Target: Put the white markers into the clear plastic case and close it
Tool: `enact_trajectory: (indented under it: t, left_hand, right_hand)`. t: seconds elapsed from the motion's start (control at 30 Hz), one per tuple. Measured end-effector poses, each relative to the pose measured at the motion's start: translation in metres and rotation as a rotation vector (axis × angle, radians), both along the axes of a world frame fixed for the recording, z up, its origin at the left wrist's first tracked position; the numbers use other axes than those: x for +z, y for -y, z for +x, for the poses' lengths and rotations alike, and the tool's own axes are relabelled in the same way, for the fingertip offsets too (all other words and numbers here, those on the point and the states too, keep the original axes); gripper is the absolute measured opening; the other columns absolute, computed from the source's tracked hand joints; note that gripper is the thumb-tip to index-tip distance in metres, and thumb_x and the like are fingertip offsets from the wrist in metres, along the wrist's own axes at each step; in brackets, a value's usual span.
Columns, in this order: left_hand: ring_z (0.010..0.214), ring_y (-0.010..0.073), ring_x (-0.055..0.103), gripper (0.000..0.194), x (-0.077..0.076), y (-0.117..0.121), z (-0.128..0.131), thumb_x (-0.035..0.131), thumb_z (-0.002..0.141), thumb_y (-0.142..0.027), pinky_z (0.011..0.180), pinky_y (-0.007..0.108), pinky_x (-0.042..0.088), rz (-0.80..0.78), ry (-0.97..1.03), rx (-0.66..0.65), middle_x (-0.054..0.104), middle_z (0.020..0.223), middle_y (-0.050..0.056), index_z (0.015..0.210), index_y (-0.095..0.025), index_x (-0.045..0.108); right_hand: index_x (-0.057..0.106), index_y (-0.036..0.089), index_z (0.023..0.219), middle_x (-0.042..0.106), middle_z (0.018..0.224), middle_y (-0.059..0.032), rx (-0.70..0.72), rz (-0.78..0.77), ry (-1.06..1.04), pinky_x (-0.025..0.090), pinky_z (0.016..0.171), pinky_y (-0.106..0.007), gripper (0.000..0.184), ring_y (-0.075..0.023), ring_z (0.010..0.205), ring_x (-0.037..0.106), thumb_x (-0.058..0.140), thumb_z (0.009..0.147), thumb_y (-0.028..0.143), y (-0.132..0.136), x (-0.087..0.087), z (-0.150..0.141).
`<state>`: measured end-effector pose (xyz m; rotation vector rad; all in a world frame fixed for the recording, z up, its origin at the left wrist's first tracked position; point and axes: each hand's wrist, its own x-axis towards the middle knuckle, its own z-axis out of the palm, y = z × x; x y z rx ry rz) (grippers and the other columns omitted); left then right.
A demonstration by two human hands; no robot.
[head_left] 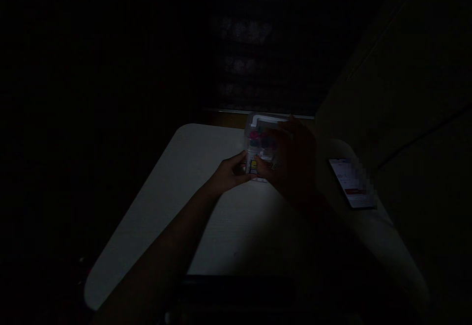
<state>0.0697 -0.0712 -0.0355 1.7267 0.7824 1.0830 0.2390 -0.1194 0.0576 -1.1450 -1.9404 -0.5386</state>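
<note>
A clear plastic box [250, 124] with a white handle stands at the far side of the white table. Pink and dark things show through its wall, and a small yellow-and-black label sits low on its front. Holding the box at its lower left is my left hand [230, 173], thumb above and fingers below. My right hand [291, 153], deep in shadow, wraps across the front and right side, its thumb close to the label. Much of the box's right half is hidden behind this hand, and the dark blurs its fingers.
The white table [158, 202] has rounded corners. A phone [348, 182] with a lit screen lies on its right side. A dark patterned curtain or panel [243, 30] rises behind the far edge. Most of the surroundings are too dark to make out.
</note>
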Motion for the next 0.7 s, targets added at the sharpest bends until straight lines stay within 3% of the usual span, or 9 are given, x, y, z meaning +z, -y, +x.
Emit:
enact_trajectory:
  t: [0.13,0.27,0.5,0.7]
  left_hand:
    - [0.098,0.0251,0.063,0.058,-0.001,-0.001,0.000,0.074,0.066,-0.035,0.086,0.037,0.051,0.000,-0.022,0.004,0.064,0.114,0.012,0.117,-0.013,0.056]
    - [0.098,0.0250,0.063,0.056,-0.002,-0.003,-0.001,0.074,0.065,-0.034,0.086,0.038,0.051,0.020,-0.027,0.008,0.065,0.111,0.011,0.115,-0.014,0.057]
    - [0.101,0.0266,0.062,0.062,0.001,-0.001,-0.001,0.074,0.065,-0.031,0.090,0.040,0.049,0.010,-0.046,0.023,0.063,0.118,0.013,0.121,-0.013,0.055]
    - [0.105,0.0283,0.060,0.068,0.001,-0.001,-0.001,0.073,0.066,-0.032,0.091,0.041,0.048,0.008,-0.043,0.002,0.061,0.121,0.014,0.127,-0.013,0.052]
  right_hand:
    - [0.048,0.023,0.115,0.052,0.120,-0.0122,-0.035,-0.007,-0.023,0.037,0.101,-0.048,0.044,-0.0300,0.126,0.041,0.059,0.072,0.029,0.002,0.000,-0.005]
    - [0.044,0.025,0.118,0.052,0.123,-0.0127,-0.109,-0.069,-0.009,0.030,0.104,-0.055,0.047,-0.0317,0.129,0.037,0.057,0.072,0.027,0.007,0.000,-0.011]
    - [0.048,0.021,0.116,0.052,0.121,-0.0132,-0.137,0.046,-0.039,0.036,0.100,-0.046,0.044,-0.0290,0.119,0.045,0.055,0.073,0.026,0.009,-0.004,-0.015]
    - [0.050,0.021,0.121,0.050,0.126,-0.0131,-0.173,-0.107,-0.046,0.025,0.107,-0.051,0.047,-0.0310,0.124,0.040,0.053,0.074,0.023,0.013,0.000,-0.018]
